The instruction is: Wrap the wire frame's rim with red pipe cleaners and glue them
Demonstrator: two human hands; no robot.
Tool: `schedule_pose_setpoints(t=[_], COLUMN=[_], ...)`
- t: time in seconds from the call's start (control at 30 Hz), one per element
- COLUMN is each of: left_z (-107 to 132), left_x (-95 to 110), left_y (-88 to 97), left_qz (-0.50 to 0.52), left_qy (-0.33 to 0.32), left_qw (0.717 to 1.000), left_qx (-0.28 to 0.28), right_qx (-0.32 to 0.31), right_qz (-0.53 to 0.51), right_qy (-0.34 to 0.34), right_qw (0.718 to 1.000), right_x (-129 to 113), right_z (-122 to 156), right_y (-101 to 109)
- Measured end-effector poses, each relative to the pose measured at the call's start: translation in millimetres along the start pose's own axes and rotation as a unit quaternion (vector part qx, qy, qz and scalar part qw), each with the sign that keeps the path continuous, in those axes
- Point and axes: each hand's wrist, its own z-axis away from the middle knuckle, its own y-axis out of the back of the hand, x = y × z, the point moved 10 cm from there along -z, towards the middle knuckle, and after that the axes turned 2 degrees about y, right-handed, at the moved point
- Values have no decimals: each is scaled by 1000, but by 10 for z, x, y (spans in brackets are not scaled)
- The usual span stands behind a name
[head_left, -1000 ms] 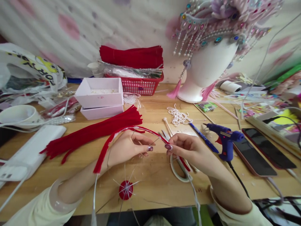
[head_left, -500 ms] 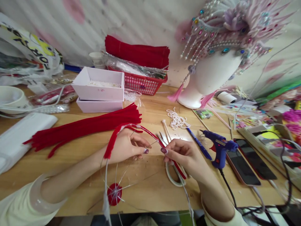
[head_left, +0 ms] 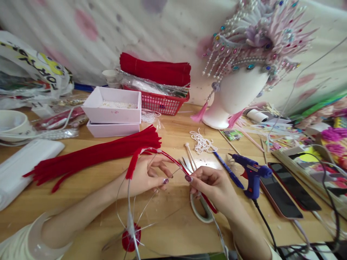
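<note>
A curved wire frame, partly wrapped in red chenille strip (head_left: 132, 164), arches between my two hands, with bare wire and whitish strands trailing below. My right hand (head_left: 210, 182) pinches its right side between thumb and fingers. Inside the arch, my left hand (head_left: 145, 173) has its fingers loosely bent and apart, close to a thin wire. Thin wires spread from a round red piece (head_left: 131, 237) below the arch. Scissors (head_left: 202, 209) lie partly hidden under my right hand.
A bundle of red chenille stems (head_left: 94, 159) lies behind my left hand. White boxes (head_left: 112, 108) and a red basket (head_left: 162, 103) stand at the back. To the right are a blue glue gun (head_left: 252, 175), phones (head_left: 282, 193) and a mannequin head (head_left: 241, 94) with a beaded headdress.
The view has tilted up slightly, so the table things sit lower. My left fingers have drawn back a little from the wire near the right hand; the right hand keeps its pinch.
</note>
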Motion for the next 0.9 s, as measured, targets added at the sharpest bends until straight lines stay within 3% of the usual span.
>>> schedule_pose_setpoints(t=[0.17,0.37,0.57,0.9], left_z=[38,35,153,292], left_x=[125,128,267,502], left_y=[-41,-53,-35,-21], left_qz=[-9,79,11,-113], left_qy=[-66,-91,-135,-216], left_qw=[997,993,991,969], left_qx=[-31,-10,17,29], right_qx=[8,40,64,33], right_qz=[-7,55,110,76], right_qy=[13,140,252,263], right_qw=[1000,988,959,961], right_x=[-22,-263,-499,-526], right_z=[34,146,269,296], right_y=[58,71,68,36])
